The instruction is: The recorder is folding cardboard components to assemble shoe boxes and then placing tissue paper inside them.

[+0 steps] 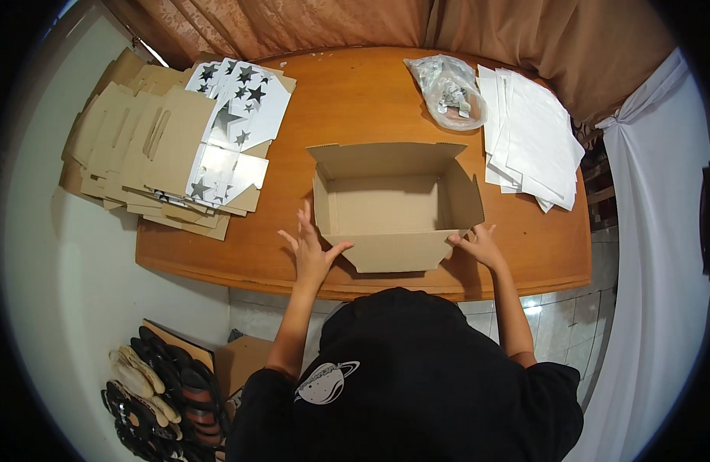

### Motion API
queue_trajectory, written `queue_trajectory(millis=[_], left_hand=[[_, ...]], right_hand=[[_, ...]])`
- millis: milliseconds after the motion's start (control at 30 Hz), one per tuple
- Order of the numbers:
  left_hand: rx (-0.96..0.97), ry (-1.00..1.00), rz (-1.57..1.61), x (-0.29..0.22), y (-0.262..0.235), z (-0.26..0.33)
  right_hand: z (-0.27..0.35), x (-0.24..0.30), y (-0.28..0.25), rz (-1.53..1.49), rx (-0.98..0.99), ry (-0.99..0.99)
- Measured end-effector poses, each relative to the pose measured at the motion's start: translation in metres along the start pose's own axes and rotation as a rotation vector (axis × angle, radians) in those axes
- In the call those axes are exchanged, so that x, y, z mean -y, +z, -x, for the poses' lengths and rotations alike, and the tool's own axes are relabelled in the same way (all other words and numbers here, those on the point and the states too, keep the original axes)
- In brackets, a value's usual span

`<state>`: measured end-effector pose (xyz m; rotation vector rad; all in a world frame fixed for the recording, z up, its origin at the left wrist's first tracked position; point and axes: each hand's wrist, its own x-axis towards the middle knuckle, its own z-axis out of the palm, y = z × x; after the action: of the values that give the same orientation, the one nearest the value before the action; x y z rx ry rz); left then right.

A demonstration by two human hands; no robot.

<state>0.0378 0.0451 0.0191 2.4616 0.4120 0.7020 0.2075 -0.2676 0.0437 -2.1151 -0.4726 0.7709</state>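
An open brown cardboard box point(393, 253) stands on the wooden table point(347, 100) right in front of me. Its inside shows bare cardboard, and the front panel slants toward me. My left hand point(312, 250) is beside the box's near left corner, fingers spread, the thumb at or close to the front panel; nothing is held in it. At the near right corner, my right hand point(479, 245) has its thumb against the front panel's edge and its fingers around the outside of the right wall, gripping the box there.
Flat cardboard pieces point(124, 138) lie piled on the table's left side, with white star-printed sheets point(235, 127) on top. A clear plastic bag point(447, 88) of small items sits at the back right, beside white paper sheets point(532, 135). Shoes point(158, 385) are stacked below, left.
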Motion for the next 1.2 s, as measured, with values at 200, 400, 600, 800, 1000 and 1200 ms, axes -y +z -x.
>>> queue_trajectory(millis=[200,400,600,800,1000,1200], left_hand=[[-0.176,0.321,-0.473,-0.012,-0.007,-0.009],[-0.030,-0.085,-0.383,-0.014,-0.009,-0.002],[-0.014,-0.223,-0.383,-0.019,-0.007,0.000],[-0.044,-0.327,-0.257,-0.019,-0.004,0.001],[-0.051,-0.052,-0.300,-0.004,-0.001,0.001],[0.098,0.421,-0.326,0.009,0.003,-0.001]], right_hand=[[-0.016,0.027,-0.022,-0.083,-0.483,-0.463],[-0.045,0.140,0.007,0.441,-0.842,-0.801],[-0.077,0.106,0.026,1.003,-0.762,-0.594],[-0.051,0.050,0.023,0.758,-0.196,-0.613],[-0.053,0.052,0.025,0.979,-0.231,-0.564],[-0.049,0.052,0.023,0.923,-0.248,-0.571]])
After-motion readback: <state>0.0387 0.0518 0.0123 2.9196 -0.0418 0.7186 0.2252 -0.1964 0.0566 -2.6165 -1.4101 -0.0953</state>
